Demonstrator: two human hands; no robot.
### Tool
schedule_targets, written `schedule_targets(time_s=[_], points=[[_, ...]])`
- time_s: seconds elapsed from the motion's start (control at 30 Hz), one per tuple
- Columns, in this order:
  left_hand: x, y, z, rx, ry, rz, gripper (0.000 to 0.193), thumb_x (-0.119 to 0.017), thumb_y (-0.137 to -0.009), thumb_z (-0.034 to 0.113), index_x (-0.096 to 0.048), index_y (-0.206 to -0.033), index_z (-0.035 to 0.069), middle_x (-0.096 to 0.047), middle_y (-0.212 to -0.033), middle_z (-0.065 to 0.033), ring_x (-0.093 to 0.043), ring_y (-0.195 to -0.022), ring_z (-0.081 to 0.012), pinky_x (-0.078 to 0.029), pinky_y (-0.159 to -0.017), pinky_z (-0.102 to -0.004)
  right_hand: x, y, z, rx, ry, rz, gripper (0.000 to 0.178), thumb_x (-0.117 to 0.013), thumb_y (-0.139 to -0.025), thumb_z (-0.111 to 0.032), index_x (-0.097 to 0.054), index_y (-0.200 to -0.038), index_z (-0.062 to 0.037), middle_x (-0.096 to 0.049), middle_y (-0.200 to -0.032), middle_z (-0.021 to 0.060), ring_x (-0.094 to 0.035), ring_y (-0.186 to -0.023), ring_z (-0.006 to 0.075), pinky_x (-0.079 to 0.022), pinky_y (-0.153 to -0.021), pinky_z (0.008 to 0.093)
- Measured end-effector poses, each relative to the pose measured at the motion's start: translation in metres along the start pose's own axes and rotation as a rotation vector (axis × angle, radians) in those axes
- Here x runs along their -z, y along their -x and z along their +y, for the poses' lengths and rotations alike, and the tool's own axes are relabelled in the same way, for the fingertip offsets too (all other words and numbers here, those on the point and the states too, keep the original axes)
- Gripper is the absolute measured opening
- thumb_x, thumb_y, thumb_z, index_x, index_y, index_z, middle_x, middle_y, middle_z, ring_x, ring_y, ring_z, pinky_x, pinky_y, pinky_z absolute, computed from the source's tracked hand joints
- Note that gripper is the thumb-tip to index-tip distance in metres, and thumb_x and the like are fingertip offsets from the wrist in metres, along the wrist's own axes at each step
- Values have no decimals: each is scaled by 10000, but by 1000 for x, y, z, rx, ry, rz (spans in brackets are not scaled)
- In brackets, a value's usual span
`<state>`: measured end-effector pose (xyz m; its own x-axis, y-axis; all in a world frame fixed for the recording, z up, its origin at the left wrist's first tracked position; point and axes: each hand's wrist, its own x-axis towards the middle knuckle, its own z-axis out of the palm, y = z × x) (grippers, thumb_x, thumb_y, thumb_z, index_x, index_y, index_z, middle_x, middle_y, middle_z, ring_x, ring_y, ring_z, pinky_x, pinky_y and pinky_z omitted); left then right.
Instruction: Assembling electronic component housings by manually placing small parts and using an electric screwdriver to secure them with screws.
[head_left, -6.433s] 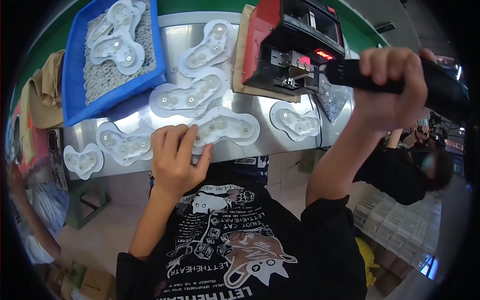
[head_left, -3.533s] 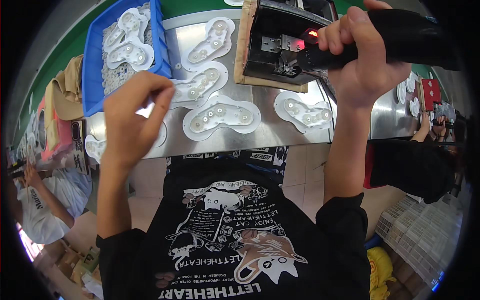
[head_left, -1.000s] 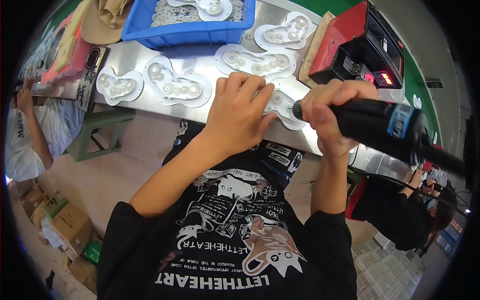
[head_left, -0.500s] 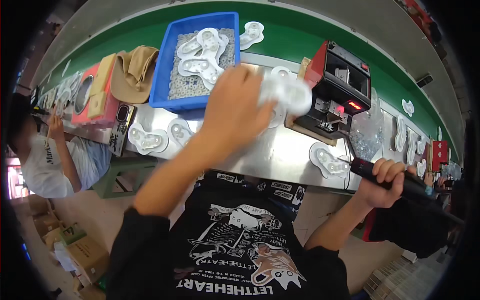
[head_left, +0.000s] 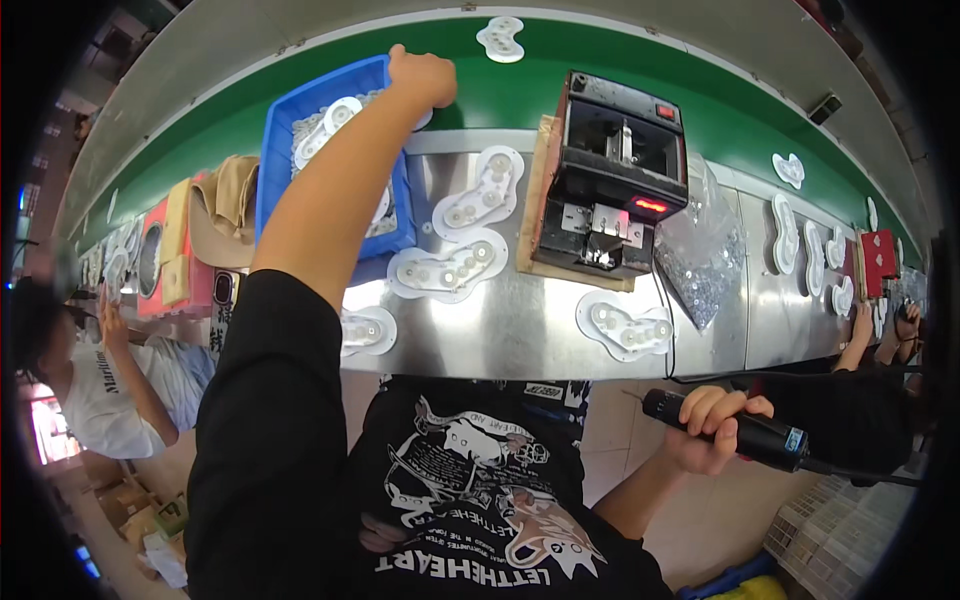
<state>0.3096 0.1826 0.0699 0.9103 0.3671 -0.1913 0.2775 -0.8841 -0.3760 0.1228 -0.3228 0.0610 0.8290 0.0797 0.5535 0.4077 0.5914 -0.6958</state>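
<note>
My left hand (head_left: 422,80) reaches past the far right corner of the blue bin (head_left: 402,185), over the green strip. Its fingers are hidden behind the hand; the edge of a white piece (head_left: 425,120) peeks out beneath it. My right hand (head_left: 706,428) is wrapped round a black electric screwdriver (head_left: 775,442), held in front of the bench edge with its bit pointing left. Two white lobed plastic parts (head_left: 484,195) lie between the bin and a black screw feeder (head_left: 610,190) with a red display. Another white part (head_left: 627,326) lies below the feeder.
A clear bag of small metal pieces (head_left: 705,265) leans by the feeder, and a dark cable (head_left: 668,320) hangs beside it. At left are a tan cap (head_left: 228,205) and a worker in white (head_left: 130,390). More white parts (head_left: 785,235) lie at right; one (head_left: 502,38) sits on the green strip.
My left hand has swung away from the blurred white part near the feeder to the bin's far corner. The screwdriver has dropped back from the white part on the bench. The view has shifted.
</note>
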Motion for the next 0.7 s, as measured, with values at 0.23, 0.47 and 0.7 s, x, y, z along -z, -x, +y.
schedule_targets(time_s=[0.23,0.47,0.7], points=[[-31,34,-17,12,152,68,458,-619,-887,161,-601,-1341,102,-749,-1157,-171,-729,-1048,-351,-378,-986,-595,1,11,11,3,-50,85,377,-561,-919,-38,-423,-1269,-54,-454,-677,47,-431,-505,140,-447,-487,308],[-50,25,-31,-234,367,289,440,-635,-889,151,-521,-1305,68,-669,-1145,-270,-658,-1052,-469,-507,-902,-526,-17,21,13,-49,45,76,364,-535,-913,-45,-462,-1269,-52,-436,-694,35,-408,-524,122,-450,-486,303],[33,152,1,-319,599,799,261,-690,-838,210,-656,-1007,14,-713,-964,-221,-681,-921,-440,-543,-835,-502,-13,23,10,-22,58,48,368,-535,-910,-42,-462,-1270,-47,-433,-691,33,-414,-523,125,-448,-487,302]])
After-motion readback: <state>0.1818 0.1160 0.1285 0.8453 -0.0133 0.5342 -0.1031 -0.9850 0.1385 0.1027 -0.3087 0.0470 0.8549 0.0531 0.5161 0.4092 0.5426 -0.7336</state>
